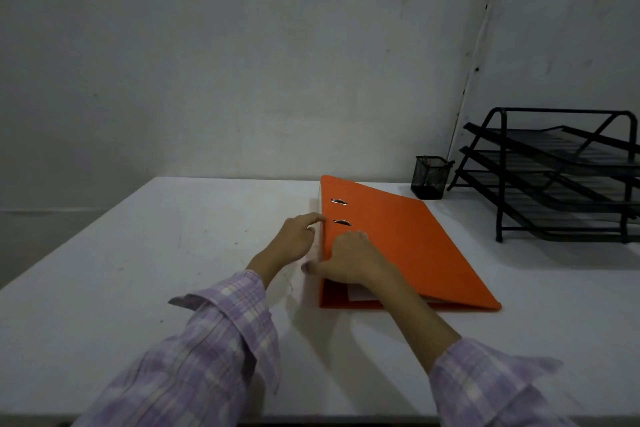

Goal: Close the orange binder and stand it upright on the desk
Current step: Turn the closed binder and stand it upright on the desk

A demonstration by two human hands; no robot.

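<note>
The binder (398, 243) lies flat on the desk (138, 253), cover down, so closing looks done. Right hand (349, 262) presses its left edge; left hand (294, 239) touches it, fingers loose. Next, grip and tip it upright, clear of the pen cup (429, 180)

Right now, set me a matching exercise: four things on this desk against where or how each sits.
Things:
1. binder
2. pen cup
3. tray rack
4. right hand

Places or states:
A. far right, three black tiers
B. resting on the orange cover near its left edge
C. lying flat, cover down, papers showing at the near end
D. black mesh, between the binder's far end and the rack

Pairs: 1-C, 2-D, 3-A, 4-B
</note>
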